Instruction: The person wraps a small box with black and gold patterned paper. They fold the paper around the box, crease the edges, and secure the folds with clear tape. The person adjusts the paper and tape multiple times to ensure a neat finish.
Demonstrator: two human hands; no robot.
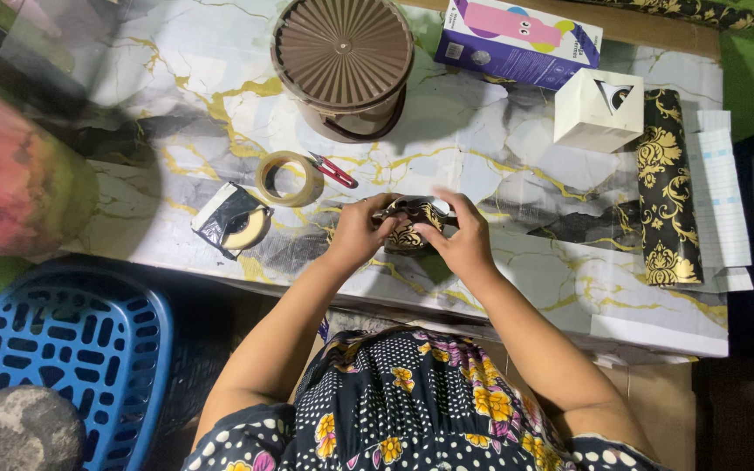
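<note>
Left hand (358, 234) and right hand (462, 240) at frame centre, both grips closed around small black-and-gold wrapped object (409, 228), above marble-patterned counter (517, 157), tape roll (289, 179) left of them

Far side of my marble-patterned table (176, 105): a flat purple box (519, 42) with a pink and yellow picture on its top, lying at an angle. Just beside it, nearer me and to the right, a small white cube box (597, 110) with a dark triangular mark on its upper face.
</note>
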